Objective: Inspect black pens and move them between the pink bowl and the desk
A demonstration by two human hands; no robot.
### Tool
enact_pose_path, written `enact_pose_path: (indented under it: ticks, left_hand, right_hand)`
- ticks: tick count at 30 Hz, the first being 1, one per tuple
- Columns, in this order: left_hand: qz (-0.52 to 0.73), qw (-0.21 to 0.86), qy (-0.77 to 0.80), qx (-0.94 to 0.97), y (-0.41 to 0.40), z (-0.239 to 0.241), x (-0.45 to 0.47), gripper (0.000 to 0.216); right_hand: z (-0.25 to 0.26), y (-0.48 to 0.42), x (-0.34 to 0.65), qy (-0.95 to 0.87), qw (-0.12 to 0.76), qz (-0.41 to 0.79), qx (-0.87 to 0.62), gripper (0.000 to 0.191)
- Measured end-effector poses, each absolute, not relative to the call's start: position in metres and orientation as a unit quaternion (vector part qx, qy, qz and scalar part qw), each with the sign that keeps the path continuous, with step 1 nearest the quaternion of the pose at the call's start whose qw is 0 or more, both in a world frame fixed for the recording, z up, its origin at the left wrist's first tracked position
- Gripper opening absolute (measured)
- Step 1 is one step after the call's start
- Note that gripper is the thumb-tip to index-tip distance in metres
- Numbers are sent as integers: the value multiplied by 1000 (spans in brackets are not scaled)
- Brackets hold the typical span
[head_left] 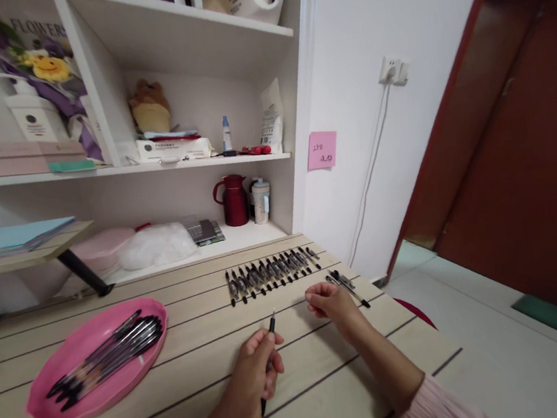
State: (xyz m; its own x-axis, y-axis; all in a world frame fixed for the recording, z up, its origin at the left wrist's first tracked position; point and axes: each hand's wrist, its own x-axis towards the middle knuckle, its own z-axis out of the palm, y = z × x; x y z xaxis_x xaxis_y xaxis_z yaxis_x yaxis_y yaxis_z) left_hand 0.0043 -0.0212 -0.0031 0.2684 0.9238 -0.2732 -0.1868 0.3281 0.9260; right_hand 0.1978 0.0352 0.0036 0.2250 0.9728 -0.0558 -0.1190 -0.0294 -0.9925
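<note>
My left hand point(257, 371) is closed around a black pen point(271, 325), its narrow tip pointing up and away from me. My right hand point(337, 303) hovers to the right with thumb and forefinger pinched together; whatever lies between them is too small to tell. Just beyond it are a few loose pens or pen parts point(348, 283) near the table's right side. A long row of dark pens or pen pieces point(270, 273) lies side by side behind both hands. On the left, a pink oval tray point(44, 402) holds several capped pens point(118, 351).
The striped wooden table point(188, 387) ends in a slanting right edge. Behind it stands a white shelf point(193, 165) with a dark red jug point(235, 200), a light cup point(261, 201) and a white plastic bag point(157, 246). A small raised stand point(36, 247) carries papers at the left.
</note>
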Motion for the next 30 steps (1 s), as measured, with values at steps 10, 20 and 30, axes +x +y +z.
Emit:
enact_pose_path:
  ticks: [10,20,30]
  left_hand:
    - [398,681,447,421,-19,-3,5,33]
    - [409,674,449,421,-27,4,5,26]
    - [418,675,447,412,-28,5,5,22]
  right_hand:
    - [-4,26,288,-571,356,129,-729,12]
    - [-1,34,271,-591,128,-17,-796,15]
    - [6,30,269,-570,164,-8,-805,13]
